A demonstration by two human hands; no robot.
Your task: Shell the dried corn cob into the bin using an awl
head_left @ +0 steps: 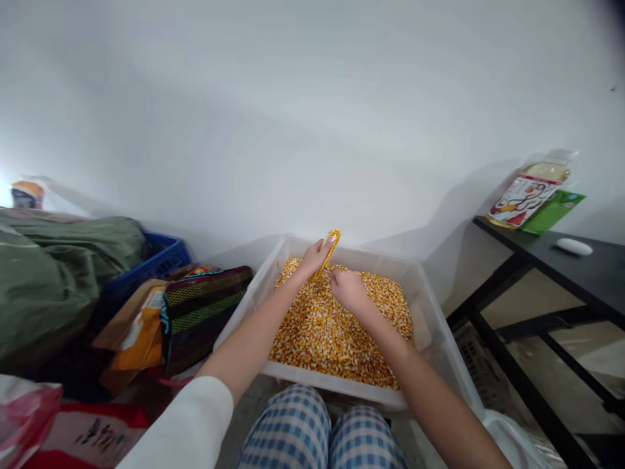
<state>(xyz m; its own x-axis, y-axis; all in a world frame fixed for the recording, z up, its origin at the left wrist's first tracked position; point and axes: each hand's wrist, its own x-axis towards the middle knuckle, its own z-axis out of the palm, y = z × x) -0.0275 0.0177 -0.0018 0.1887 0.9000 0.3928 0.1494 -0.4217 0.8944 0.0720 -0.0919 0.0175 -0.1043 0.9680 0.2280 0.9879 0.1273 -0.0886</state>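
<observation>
My left hand is wrapped round an ear of corn, which tilts with its yellow tip up and to the right, past my fingers. Just to the right and a little lower, my right hand is closed, its knuckles close to the lower end of the ear. What its fingers hold, if anything, is hidden. Both hands are over a bed of loose corn kernels, yellow and whitish, inside a translucent plastic bin. The kernels are heaped toward the bin's left and middle.
A black table on the right bears a bottle, a green box and a white oval object. At left are a blue crate, green cloth, a striped mesh bag and cardboard. A white wall rises behind the bin.
</observation>
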